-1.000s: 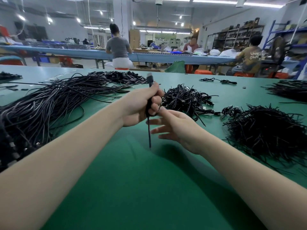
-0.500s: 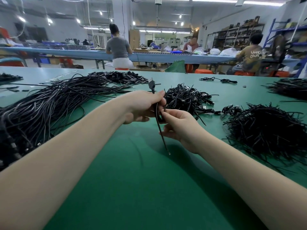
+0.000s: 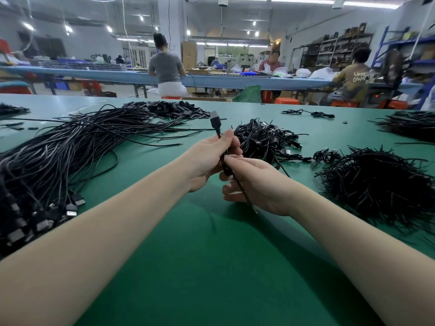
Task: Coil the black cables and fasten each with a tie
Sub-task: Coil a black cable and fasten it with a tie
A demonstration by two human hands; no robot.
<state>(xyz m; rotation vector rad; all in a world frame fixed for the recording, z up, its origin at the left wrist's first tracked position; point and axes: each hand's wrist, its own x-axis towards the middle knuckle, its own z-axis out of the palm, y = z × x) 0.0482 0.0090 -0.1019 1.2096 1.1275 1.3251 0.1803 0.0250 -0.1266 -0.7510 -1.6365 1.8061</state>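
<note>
- Black USB cable (image 3: 226, 161) runs up through both hands above the green table (image 3: 211, 267); its plug (image 3: 215, 120) sticks out at 12 o'clock from the left hand (image 3: 207, 158).
- Left hand has thumb and fingers curled round the cable just below the plug.
- Right hand (image 3: 256, 184) sits at 5 o'clock from the left, touching it, fingertips pinching the same cable; the free tail (image 3: 244, 196) slants down across its palm toward 5 o'clock.
- Loose uncoiled cables (image 3: 58, 158) lie in a long heap at 9 o'clock from the hands.
- Pile of bundled cables (image 3: 263, 137) lies at 1 o'clock, just behind the hands.
- Heap of black ties (image 3: 376, 184) lies at 3 o'clock, apart from the right hand.
</note>
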